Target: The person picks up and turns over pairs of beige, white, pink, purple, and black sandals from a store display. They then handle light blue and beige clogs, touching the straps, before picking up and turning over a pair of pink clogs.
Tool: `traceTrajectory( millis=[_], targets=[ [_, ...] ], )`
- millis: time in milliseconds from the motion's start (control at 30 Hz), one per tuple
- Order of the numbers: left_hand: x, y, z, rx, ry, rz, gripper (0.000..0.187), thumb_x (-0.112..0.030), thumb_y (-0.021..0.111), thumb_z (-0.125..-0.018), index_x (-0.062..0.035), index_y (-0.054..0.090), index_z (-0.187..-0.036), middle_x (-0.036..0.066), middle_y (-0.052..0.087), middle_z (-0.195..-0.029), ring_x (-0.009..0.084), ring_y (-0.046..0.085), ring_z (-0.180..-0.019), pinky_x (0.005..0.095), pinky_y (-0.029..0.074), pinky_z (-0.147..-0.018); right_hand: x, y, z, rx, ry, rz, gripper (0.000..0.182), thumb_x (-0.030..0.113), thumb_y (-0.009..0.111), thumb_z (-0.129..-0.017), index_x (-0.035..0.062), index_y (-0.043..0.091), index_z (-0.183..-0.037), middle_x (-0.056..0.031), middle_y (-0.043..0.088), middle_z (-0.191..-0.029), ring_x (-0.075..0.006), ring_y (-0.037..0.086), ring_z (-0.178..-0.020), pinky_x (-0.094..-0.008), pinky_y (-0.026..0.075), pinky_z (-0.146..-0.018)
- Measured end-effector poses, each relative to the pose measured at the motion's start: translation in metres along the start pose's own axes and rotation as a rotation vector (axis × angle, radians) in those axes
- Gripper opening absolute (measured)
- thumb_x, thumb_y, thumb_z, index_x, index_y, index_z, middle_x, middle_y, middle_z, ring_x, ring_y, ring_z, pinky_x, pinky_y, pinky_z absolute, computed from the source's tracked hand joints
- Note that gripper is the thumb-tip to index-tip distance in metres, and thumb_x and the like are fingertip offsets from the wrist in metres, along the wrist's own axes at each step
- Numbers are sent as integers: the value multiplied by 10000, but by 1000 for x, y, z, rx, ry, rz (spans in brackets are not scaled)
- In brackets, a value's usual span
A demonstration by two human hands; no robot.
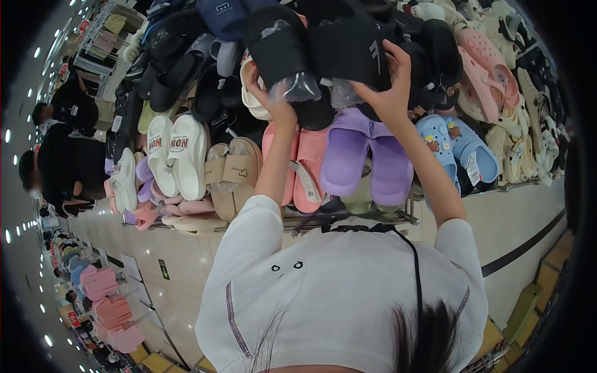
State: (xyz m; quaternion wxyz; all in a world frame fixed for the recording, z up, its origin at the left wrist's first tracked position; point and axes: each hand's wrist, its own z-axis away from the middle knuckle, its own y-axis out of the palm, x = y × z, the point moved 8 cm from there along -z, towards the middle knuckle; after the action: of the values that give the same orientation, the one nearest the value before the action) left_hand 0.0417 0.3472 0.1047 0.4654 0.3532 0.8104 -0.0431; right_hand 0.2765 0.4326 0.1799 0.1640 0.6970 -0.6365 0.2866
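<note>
Black slides (342,53): at 12 o'clock in the view, over the shoe pile, one beside the other, toe openings toward the wearer, clear plastic filler (297,88) showing in them. Can't tell if they're fully off the pile.

Grip: both hands grasping. Left hand (275,102) has the outer side of the left slide, right hand (390,87) the outer side of the right one, thumbs at the near end.

Step in hand, my read: two-handed handling of the pair. Next move calls for even hold on both outer sides, since inward pressure alone may let the pair split in the middle.

Around the pair: pink slides (314,152) at 6 o'clock, purple slides (345,155) at 5, blue clogs (469,146) at 4, white slides (189,161) at 8. Two people in dark clothes (71,155) farther out at 8.
</note>
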Motion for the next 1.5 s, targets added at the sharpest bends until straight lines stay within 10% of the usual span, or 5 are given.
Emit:
traceTrajectory(
  millis=[67, 300, 633, 933, 1500],
  targets=[
    [-10, 12, -2, 30, -107, 21, 758, -103, 761, -619, -46, 344, -1250, 99, 396, -1187, 226, 409, -1139, 341, 373, -933, -37, 0, 6, 44, 157, -25, 770, 39, 745, -636, 32, 333, -1287, -146, 446, -1199, -208, 475, -1106, -314, 410, -915],
    [11, 30, -4, 170, 96, -510, 695, -141, 784, -642, -34, 405, -1215, 106, 400, -1200, 231, 427, -1075, 331, 376, -891, -93, -5, 26, 47, 333, 120, 708, 172, 745, -674, 11, 387, -1263, -165, 451, -1178, -281, 483, -1073, -356, 379, -939],
    [25, 40, -9, 190, -78, -612, 666, -159, 750, -648, -28, 406, -1203, 166, 368, -1204, 324, 359, -1146, 377, 277, -996, -112, 5, 21, 139, 277, 249, 460, 132, 638, -771, 31, 466, -1186, -148, 515, -1128, -313, 489, -1067, -375, 394, -911],
    [-17, 77, -17, 481, 319, -556, 411, -104, 627, -627, -81, 565, -1032, 113, 494, -1160, 322, 409, -1170, 419, 300, -991, -93, 14, 8, 207, 47, 412, 353, 91, 599, -751, 63, 549, -1099, -106, 519, -1162, -296, 486, -1084, -383, 389, -922],
    [15, 115, -9, 575, 546, -1039, 407, -353, 629, -696, -167, 637, -1058, 43, 566, -1197, 248, 450, -1196, 550, 236, -1019, -118, 61, 8, 423, -14, 764, 499, 455, 540, -832, 221, 478, -1268, 8, 388, -1377, -271, 352, -1275, -556, 359, -938]
  ],
)
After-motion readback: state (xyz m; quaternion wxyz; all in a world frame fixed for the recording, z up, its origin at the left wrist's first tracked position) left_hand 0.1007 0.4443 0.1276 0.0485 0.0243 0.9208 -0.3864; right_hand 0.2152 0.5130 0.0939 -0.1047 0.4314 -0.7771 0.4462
